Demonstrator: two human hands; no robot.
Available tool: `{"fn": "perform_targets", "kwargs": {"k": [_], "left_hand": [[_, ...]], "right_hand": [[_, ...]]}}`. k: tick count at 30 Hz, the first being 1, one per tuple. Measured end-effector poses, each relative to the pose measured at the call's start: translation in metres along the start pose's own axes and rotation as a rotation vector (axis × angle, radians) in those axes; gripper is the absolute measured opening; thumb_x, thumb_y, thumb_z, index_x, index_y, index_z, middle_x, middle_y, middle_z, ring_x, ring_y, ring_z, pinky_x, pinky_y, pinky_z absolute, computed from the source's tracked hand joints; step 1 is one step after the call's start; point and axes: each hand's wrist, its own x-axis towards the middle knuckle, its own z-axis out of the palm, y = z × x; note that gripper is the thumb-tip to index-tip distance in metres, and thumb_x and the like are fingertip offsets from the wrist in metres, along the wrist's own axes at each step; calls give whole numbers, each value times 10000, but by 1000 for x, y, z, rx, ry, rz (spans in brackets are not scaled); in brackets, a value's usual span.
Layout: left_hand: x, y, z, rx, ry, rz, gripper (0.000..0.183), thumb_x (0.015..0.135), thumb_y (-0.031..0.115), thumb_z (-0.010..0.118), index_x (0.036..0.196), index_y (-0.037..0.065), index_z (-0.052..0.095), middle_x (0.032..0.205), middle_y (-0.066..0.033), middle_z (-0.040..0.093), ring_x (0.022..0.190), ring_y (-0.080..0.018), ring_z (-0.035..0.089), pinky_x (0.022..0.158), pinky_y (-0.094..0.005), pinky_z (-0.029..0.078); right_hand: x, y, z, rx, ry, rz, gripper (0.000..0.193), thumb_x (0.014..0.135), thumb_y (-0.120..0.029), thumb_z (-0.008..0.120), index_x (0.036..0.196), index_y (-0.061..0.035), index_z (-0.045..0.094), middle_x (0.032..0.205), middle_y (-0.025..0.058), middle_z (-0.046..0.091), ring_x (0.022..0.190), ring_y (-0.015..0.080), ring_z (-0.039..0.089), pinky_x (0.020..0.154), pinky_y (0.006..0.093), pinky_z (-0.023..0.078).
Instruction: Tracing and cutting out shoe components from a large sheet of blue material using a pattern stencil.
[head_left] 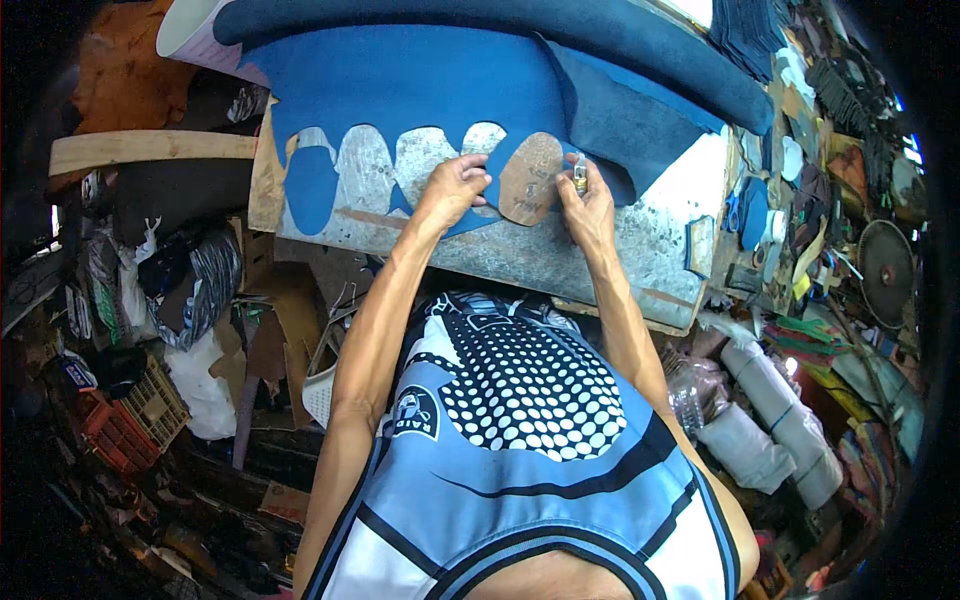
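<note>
A blue sheet of leather (pixel 420 80) lies over the worktable, its near edge scalloped by several rounded cut-outs. On it rests a brown oval template (pixel 531 180) with handwritten marks. My left hand (pixel 460 188) is just left of the template, fingers loosely bent and apart at the leather's edge; nothing shows in its grip. To the template's right, my right hand (pixel 588 200) closes on a small brass-and-silver hand tool (pixel 580 178), whose exact kind I cannot make out. A loose blue oval piece (pixel 311 190) lies at the left end of the cut edge.
Grey metal covers the worktable top (pixel 640 255). Rolled blue leather (pixel 480 25) runs along its far side. At the right are blue-handled scissors (pixel 732 212), leather scraps and a round fan (pixel 886 262). A red crate (pixel 110 440) and cardboard (pixel 285 340) stand low on the left.
</note>
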Motion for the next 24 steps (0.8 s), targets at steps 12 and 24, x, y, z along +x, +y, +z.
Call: {"fn": "perform_targets", "kwargs": {"k": [12, 24], "left_hand": [[28, -9, 54, 61, -35, 37, 449, 896, 81, 637, 1326, -29, 566, 1068, -154, 685, 732, -156, 686, 602, -274, 591], [21, -33, 40, 293, 53, 199, 426, 845, 67, 614, 1259, -32, 615, 789, -78, 685, 658, -143, 654, 623, -289, 545]], "right_hand": [[22, 13, -23, -492, 51, -52, 767, 793, -426, 797, 1356, 22, 530, 1256, 288, 604, 1132, 393, 620, 957, 442, 491], [35, 31, -34, -562, 76, -14, 797, 794, -469, 766, 1371, 22, 521, 1294, 288, 588, 1187, 406, 591, 998, 443, 477]]}}
